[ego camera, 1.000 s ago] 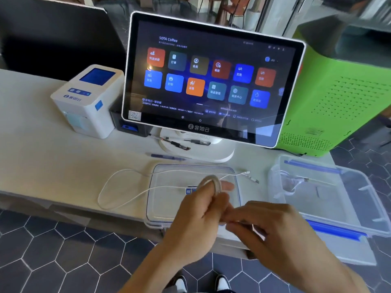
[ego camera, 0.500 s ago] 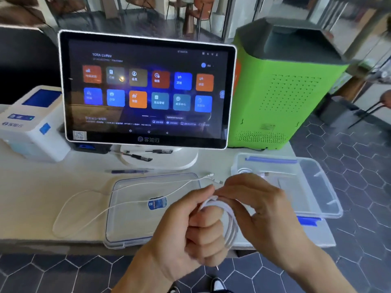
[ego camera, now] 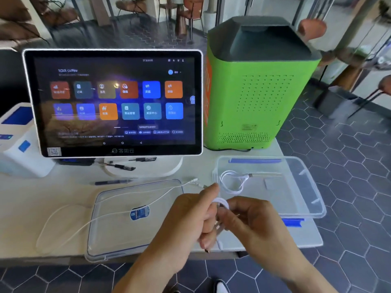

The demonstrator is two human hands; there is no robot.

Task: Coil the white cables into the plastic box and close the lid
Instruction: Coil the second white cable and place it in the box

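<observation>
Both hands meet over the table's front edge around a small coil of white cable (ego camera: 222, 203). My left hand (ego camera: 190, 225) grips the coil and my right hand (ego camera: 251, 220) pinches its right side. A second white cable (ego camera: 69, 218) lies loose in a long loop across the table and over the clear lid (ego camera: 110, 246), which lies flat with a blue label. To the right stands the clear plastic box (ego camera: 304, 187) with blue clips, and a third coiled white cable (ego camera: 232, 182) rests inside it.
A touchscreen terminal (ego camera: 114, 102) on a white stand rises behind the lid. A white receipt printer (ego camera: 19, 142) sits at the left and a green machine (ego camera: 254, 87) at the back right. Pens (ego camera: 112, 182) lie near the stand. The box overhangs the table's right end.
The view has swung right and up. My hands have tightened the coil and shifted it a little toward the box; my right hand now pinches the coil from the side.
</observation>
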